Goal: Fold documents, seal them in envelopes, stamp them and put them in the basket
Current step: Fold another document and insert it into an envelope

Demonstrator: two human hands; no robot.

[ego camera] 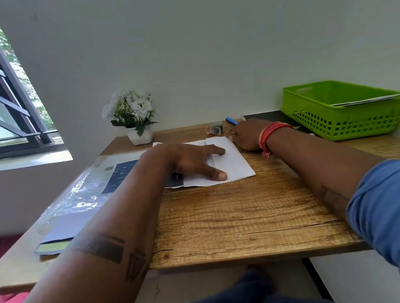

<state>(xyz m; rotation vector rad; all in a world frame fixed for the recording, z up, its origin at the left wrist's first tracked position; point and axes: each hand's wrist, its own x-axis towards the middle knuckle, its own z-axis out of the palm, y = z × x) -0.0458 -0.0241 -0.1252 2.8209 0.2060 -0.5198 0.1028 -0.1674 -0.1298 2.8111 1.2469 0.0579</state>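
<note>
Head view shows us at a wood-grain table top [234, 220], with a white folded paper sheet [233, 165] lying flat near its far middle. Our left hand [195, 161] lies spread on the sheet, fingers straight and apart, index and thumb pressing down, holding nothing. Our right hand [245, 136], with a red thread wristband [269, 134], rests at the sheet's far right corner; its fingers are turned away from us, so we cannot tell whether they pinch the edge or merely touch it. We judge the step to be folding or creasing the document. To do it well, we should keep the left hand pinning the sheet so it cannot slide, line up the edges before pressing, then run a finger firmly along the fold for a sharp crease that will fit an envelope. A clear plastic sleeve of printed sheets [97, 182] lies to the left. The green slotted plastic basket [343, 122] waits at the far right, some paper already inside, and a small stamp [214, 129] sits just beyond the sheet beside a blue pen [231, 120].
</note>
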